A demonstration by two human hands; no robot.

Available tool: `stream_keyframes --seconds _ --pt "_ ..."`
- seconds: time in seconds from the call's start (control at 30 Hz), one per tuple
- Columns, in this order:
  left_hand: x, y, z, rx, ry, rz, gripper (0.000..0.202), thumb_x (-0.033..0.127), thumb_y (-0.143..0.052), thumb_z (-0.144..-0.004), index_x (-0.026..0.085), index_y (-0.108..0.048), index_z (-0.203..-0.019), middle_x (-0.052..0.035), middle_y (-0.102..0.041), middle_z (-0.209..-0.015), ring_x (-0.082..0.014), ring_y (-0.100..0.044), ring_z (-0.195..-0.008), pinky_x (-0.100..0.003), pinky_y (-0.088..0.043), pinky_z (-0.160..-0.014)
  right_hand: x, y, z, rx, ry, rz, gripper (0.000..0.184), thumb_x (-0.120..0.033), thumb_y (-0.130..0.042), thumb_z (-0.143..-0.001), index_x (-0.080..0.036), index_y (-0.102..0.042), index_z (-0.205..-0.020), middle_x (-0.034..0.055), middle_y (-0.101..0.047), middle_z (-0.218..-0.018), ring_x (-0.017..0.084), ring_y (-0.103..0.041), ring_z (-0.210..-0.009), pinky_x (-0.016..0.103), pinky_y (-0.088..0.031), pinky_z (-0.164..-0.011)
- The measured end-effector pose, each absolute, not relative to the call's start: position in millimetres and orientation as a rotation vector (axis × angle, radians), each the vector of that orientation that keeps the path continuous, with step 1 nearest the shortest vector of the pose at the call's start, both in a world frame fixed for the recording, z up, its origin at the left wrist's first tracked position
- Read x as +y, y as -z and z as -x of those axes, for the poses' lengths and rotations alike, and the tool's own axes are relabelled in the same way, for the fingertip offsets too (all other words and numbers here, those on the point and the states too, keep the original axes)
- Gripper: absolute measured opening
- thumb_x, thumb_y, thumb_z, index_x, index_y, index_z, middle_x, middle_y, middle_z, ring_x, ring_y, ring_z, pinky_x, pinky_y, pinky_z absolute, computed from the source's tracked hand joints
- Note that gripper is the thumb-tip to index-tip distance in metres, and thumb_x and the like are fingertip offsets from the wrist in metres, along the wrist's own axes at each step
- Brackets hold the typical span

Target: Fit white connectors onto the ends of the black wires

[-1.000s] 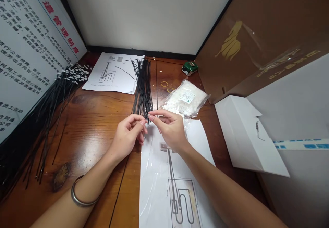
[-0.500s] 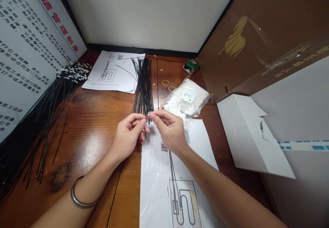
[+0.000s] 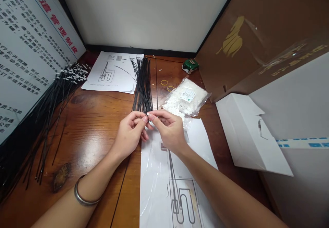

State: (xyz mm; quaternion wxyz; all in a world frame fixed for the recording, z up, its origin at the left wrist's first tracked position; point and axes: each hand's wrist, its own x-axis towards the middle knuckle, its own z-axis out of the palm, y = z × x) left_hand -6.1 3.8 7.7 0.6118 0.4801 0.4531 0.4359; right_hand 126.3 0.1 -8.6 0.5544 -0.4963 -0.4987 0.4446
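My left hand [image 3: 130, 132] is closed, thumb and forefinger pinching a thin black wire; its end is mostly hidden by the fingertips. Against it, my right hand [image 3: 168, 131] pinches a small white plastic connector [image 3: 147, 114], of which only a speck shows. The fingertips of both hands meet just in front of a bundle of black wires [image 3: 143, 84] lying on the table. To the right of that bundle, small white pieces spill from a clear plastic bag [image 3: 196, 99] with a label. At the left lies a pile of black wires with white connectors [image 3: 73, 73] on their ends.
A printed drawing sheet [image 3: 154, 187] lies under my right forearm, and other printed sheets [image 3: 89, 79] lie at the back left. Yellow rubber bands [image 3: 164, 83] and a green tape measure [image 3: 190, 65] rest near the back. A brown carton [image 3: 246, 50] and white box [image 3: 246, 128] stand right.
My hands have drawn closer, their fingertips now meeting, and the white piece has come to the wire end. The view has shifted slightly.
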Motion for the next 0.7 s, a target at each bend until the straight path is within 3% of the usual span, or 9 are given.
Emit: stream_keyframes --seconds 0.7 --pt "0.7 -8.2 8.3 1.076 -0.962 -1.147 0.021 0.035 -0.06 -0.083 0.015 -0.058 -0.081 0.0004 -0.064 -0.063 -0.0081 -0.055 -0.043 -0.019 -0.045 -0.043 -0.9 14.7 -127.4 -1.234 -0.973 1.227 0.013 -0.029 -0.067 -0.079 -0.018 -0.074 -0.081 0.0049 -0.07 -0.077 0.015 -0.062 -0.065 0.031 -0.051 -0.061"
